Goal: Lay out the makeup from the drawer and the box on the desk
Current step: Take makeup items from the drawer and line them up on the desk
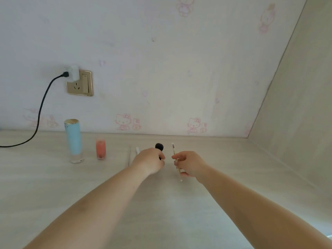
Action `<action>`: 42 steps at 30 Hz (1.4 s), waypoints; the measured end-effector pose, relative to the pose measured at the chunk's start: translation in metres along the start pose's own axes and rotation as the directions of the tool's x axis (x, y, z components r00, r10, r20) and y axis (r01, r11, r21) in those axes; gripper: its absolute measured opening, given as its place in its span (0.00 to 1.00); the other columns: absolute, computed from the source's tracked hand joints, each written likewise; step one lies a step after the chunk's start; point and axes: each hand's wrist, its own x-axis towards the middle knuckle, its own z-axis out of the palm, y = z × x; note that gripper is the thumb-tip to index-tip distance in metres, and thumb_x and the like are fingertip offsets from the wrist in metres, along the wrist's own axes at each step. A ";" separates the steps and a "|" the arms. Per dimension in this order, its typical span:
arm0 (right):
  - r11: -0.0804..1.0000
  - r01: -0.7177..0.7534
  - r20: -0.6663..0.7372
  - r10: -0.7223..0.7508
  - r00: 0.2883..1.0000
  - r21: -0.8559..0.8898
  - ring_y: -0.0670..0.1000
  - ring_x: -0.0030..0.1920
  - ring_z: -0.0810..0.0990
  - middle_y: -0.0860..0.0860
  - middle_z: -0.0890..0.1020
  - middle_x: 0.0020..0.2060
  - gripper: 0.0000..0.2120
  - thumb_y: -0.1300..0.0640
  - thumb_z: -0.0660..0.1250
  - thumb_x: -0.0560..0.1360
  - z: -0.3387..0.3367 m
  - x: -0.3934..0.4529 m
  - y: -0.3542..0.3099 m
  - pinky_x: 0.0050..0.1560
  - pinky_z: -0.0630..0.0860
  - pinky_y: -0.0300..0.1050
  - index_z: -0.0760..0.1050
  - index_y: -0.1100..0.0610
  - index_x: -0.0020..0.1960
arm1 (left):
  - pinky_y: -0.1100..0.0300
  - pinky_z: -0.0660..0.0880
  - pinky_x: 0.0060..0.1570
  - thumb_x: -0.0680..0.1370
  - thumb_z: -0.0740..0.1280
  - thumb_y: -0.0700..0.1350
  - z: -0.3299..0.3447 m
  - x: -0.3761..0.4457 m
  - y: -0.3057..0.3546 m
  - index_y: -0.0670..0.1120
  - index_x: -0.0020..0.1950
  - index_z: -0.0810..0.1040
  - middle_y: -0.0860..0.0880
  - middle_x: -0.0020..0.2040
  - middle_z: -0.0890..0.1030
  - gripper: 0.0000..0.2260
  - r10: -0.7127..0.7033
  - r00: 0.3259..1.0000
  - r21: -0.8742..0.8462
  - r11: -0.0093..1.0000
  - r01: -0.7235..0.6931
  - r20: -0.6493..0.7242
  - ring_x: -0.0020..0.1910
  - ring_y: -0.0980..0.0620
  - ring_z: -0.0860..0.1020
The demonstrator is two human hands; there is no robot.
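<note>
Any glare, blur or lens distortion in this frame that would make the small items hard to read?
Head view: soft, even light, no hard glare; the desk edge bows from wide-angle distortion; the picture is slightly soft, so the thin stick in the right hand and the black-tipped brush in the left hand lack fine detail; the blue bottle reads clearly.

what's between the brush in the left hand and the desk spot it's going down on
Nothing visible blocks it. The left hand holds the black brush over bare desk. A white stick lies just to its left, and the thin pencil in the right hand is to its right, leaving a gap between them.
</note>
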 end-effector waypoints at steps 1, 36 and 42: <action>0.999 0.005 -0.009 -0.005 1.000 -0.044 0.51 0.45 0.76 0.53 0.77 0.47 0.11 0.66 0.63 0.76 0.002 0.006 0.000 0.35 0.76 0.39 0.78 0.57 0.56 | 0.60 0.69 0.57 0.77 0.60 0.45 0.000 0.004 0.000 0.52 0.63 0.76 0.52 0.64 0.76 0.15 0.007 1.000 0.050 0.999 -0.006 -0.015 0.63 0.50 0.73; 0.936 0.279 -0.206 -0.323 0.924 -0.216 0.40 0.50 0.77 0.45 0.75 0.55 0.10 0.52 0.69 0.74 -0.060 -0.109 0.067 0.39 0.69 0.26 0.76 0.46 0.55 | 0.50 0.70 0.61 0.75 0.67 0.51 0.046 -0.067 0.037 0.54 0.56 0.80 0.56 0.49 0.77 0.10 0.274 0.943 -0.153 0.940 -0.304 -0.190 0.55 0.53 0.76; 0.954 0.215 -0.293 -0.271 0.917 -0.208 0.42 0.52 0.79 0.45 0.76 0.55 0.13 0.55 0.71 0.72 -0.104 -0.198 0.125 0.50 0.74 0.37 0.73 0.38 0.47 | 0.55 0.70 0.61 0.75 0.67 0.50 0.084 -0.133 0.092 0.54 0.58 0.79 0.57 0.52 0.76 0.12 0.434 0.897 -0.202 0.874 -0.442 -0.085 0.56 0.57 0.75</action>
